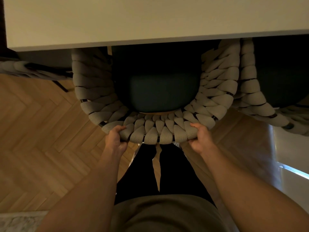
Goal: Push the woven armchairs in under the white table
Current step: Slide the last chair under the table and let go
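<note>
A woven armchair (157, 129) with thick beige rope weave and a dark teal seat cushion (160, 91) stands right in front of me. Its front half lies under the edge of the white table (150, 20). My left hand (115, 139) grips the left part of the curved backrest rim. My right hand (200, 138) grips the rim's right part. A second woven armchair (250, 91) touches the first on the right, its front also under the table. Part of a third woven armchair (21, 71) shows at the far left by the table's corner.
Herringbone wood floor (41, 131) spreads to the left and below. My black-trousered legs (160, 168) stand just behind the chair. A pale rug corner (18, 221) lies bottom left. A light panel or door (291, 158) stands at the right.
</note>
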### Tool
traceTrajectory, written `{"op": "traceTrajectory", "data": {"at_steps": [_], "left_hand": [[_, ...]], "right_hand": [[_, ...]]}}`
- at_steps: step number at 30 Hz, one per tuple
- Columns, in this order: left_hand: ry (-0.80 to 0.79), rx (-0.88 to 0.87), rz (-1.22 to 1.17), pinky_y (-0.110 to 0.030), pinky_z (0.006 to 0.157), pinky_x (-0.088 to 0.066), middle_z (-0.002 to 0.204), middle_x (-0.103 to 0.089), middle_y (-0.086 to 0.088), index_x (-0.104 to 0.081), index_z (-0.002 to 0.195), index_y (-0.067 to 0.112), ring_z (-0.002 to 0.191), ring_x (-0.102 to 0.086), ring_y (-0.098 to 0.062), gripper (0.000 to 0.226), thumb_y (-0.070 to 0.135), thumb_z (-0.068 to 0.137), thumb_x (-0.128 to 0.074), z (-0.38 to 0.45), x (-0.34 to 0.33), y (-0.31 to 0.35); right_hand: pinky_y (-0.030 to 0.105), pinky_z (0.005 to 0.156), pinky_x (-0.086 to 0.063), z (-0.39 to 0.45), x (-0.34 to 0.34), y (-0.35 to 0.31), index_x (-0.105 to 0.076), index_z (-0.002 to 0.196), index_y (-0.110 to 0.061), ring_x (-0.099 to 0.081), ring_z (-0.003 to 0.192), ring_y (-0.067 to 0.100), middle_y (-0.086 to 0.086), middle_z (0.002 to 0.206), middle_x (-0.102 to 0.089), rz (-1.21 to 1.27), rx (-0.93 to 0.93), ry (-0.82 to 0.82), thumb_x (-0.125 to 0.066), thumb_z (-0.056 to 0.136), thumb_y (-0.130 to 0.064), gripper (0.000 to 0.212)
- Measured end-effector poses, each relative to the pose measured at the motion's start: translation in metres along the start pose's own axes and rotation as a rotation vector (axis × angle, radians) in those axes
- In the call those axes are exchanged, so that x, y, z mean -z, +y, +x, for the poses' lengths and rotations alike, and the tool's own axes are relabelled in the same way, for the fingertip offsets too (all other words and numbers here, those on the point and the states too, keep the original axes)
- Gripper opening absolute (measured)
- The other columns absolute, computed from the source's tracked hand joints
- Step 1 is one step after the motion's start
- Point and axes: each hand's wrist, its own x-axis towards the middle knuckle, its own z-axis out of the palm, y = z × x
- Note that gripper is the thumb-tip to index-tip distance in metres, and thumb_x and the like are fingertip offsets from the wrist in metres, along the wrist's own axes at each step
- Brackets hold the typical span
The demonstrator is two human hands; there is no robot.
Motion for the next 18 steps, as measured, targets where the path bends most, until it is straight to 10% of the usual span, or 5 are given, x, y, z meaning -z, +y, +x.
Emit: {"op": "traceTrajectory", "data": {"at_steps": [18], "left_hand": [[0.007, -0.056, 0.037, -0.05, 0.082, -0.06, 0.122, -0.064, -0.023, -0.055, 0.122, 0.002, 0.103, -0.069, -0.038, 0.042, -0.008, 0.081, -0.061, -0.001, 0.004, 0.004]], "right_hand": [[0.041, 0.058, -0.06, 0.013, 0.006, 0.013, -0.058, 0.133, -0.01, -0.066, 0.105, 0.037, 0.019, 0.124, -0.066, -0.065, -0.031, 0.001, -0.066, 0.09, -0.01, 0.044]]}}
